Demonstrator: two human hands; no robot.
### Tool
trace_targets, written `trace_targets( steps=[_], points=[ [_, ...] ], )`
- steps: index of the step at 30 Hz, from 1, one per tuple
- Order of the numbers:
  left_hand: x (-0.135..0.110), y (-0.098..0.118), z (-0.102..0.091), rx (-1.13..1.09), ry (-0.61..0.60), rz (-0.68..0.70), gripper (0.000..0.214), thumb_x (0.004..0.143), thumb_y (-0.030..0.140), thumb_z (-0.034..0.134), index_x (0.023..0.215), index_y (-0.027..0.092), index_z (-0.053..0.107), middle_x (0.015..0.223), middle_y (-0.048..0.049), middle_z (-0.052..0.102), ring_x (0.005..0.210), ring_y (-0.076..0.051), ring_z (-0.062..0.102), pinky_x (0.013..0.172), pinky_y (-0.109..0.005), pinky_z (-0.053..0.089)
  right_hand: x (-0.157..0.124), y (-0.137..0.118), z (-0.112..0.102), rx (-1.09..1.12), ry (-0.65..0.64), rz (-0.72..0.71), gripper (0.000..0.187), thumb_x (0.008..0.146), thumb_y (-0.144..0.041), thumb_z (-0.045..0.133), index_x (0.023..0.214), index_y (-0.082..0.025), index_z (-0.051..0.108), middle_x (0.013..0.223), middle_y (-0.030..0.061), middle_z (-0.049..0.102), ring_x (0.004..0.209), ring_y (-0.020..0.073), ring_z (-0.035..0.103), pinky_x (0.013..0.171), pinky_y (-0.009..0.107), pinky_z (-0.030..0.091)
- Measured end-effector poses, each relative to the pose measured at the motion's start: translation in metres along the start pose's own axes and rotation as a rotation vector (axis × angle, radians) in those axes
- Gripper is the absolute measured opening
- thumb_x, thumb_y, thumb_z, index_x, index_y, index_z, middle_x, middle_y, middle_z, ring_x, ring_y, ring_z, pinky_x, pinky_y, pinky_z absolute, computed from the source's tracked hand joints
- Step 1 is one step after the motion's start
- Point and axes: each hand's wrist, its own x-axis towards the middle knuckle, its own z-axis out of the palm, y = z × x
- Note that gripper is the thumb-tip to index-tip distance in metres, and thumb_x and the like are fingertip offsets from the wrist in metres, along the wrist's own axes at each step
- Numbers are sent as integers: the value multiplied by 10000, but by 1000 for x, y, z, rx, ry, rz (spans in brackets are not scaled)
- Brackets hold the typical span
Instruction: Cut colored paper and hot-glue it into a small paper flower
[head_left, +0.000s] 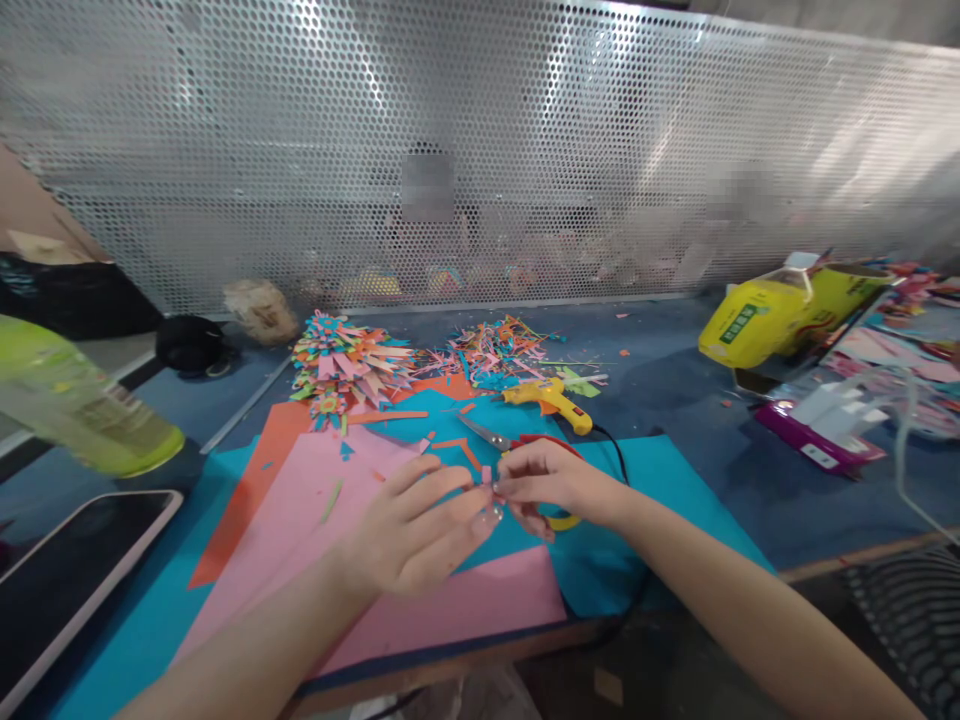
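My left hand [424, 525] and my right hand [555, 482] meet over the coloured sheets. Their fingertips pinch a small pink paper strip [487, 474], mostly covered by the fingers. Scissors [484, 432] with red and yellow handles lie at my right hand, blades pointing up and left; whether that hand touches them I cannot tell. Beneath the hands are a pink sheet [300, 530] and a blue sheet [660, 500], with an orange sheet [247, 510] to the left. Beyond my right hand rests a yellow glue gun [559, 397].
Behind the sheets stand a paper-flower cluster [349, 365] and a heap of paper scraps [499, 350]. At left are a phone [75, 590] and a green bottle [82, 400]. A yellow bottle [754, 318] and a purple power strip [817, 440] are at right. Perforated metal [300, 150] walls the back.
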Motion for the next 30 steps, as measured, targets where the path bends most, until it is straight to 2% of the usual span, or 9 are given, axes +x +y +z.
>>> trace_targets(
  steps=[4,6,9,12,14,16,20,23,30],
  points=[
    [-8,-1,5,-70,-4,-40,175,773,63,502,861,198,569,852,-12,696,831,-164,601,800,-345,413,0,0,0,8,-10,-12,274,767,-310,567,570,-136,487,392,-49,488,281,46,402,307,158,305],
    [-7,0,8,-184,-24,-179,204,747,68,544,895,206,567,864,-17,687,827,-159,600,784,-325,429,-1,0,0,11,-9,-10,281,777,-353,549,606,-134,507,402,-48,493,281,46,405,307,157,307],
    [-1,5,13,-420,32,-620,190,737,98,573,880,223,572,800,-4,664,762,-144,606,767,-311,450,-2,0,-4,-1,27,-49,358,809,-434,473,626,-130,521,416,-32,504,301,58,432,323,167,333],
    [7,8,17,-713,239,-1089,334,720,167,617,1027,235,504,758,20,636,721,-143,612,717,-311,477,-1,1,-8,-77,176,-150,388,815,-450,451,571,-149,470,398,-48,458,299,50,407,322,166,322],
    [9,7,20,-929,303,-1294,500,692,205,652,1135,248,423,781,28,625,730,-141,616,680,-293,490,1,2,-11,-171,301,-201,378,817,-432,457,551,-167,415,393,-68,412,288,39,369,310,161,288],
    [9,4,22,-1086,321,-1414,590,657,222,684,1170,246,394,791,28,626,733,-136,618,655,-266,494,4,5,-11,-295,405,-243,352,826,-408,452,567,-176,390,413,-74,395,305,37,366,324,161,283],
    [9,1,24,-1246,321,-1447,608,632,220,703,1163,227,407,783,23,633,684,-116,616,598,-213,485,9,10,-10,-516,540,-347,157,793,-328,528,766,-179,489,640,-28,529,424,48,444,409,176,360],
    [10,2,24,-1287,305,-1406,597,659,201,681,1182,234,395,742,36,616,657,-100,606,597,-202,483,9,10,-8,-562,499,-354,159,815,-294,499,918,-182,545,816,17,580,485,53,486,455,183,396],
    [3,3,28,-1229,294,-1340,584,690,196,654,1195,267,369,740,48,590,653,-92,573,542,-187,465,6,7,-6,-574,396,-348,167,830,-291,481,791,-163,580,717,9,594,527,68,510,486,171,407]
  ],
)
